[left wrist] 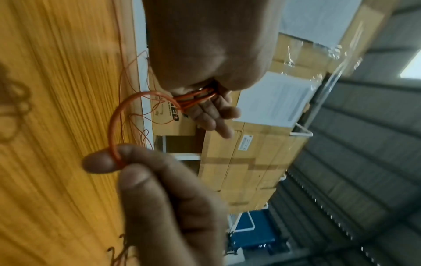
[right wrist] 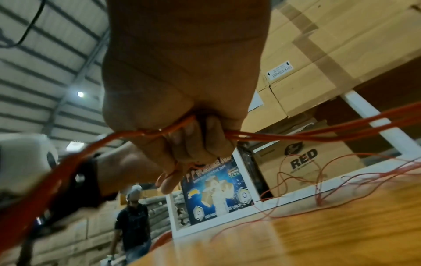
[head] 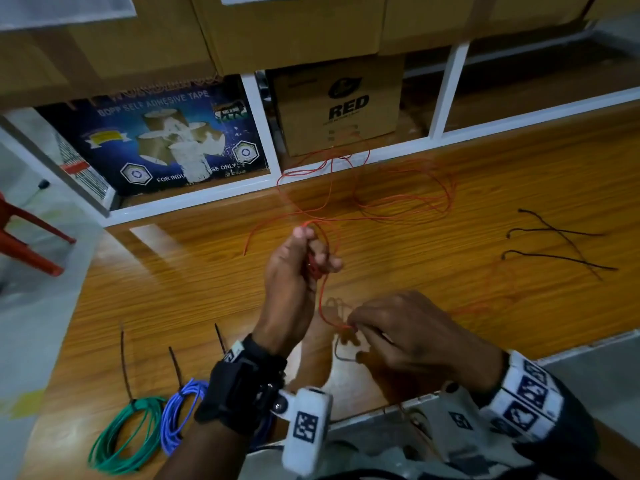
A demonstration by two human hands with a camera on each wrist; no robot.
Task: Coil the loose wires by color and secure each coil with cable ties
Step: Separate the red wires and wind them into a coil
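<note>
A thin red wire (head: 321, 299) lies in a loose tangle across the wooden table (head: 173, 271) and rises to my hands. Held upright, my left hand (head: 315, 247) grips a small bundle of red loops (left wrist: 196, 99) between curled fingers and palm. Lower and nearer, my right hand (head: 353, 325) pinches the same wire between thumb and forefinger (left wrist: 100, 162); a short arc of wire spans the two hands. In the right wrist view, red strands (right wrist: 318, 135) run out of the right hand (right wrist: 193, 129).
A green coil (head: 110, 434) and a blue coil (head: 173, 420), each bound with a black tie, lie at the near left. Loose black cable ties (head: 561, 258) lie at the right. A shelf with cardboard boxes (head: 339, 109) backs the table. A red chair (head: 20, 244) stands left.
</note>
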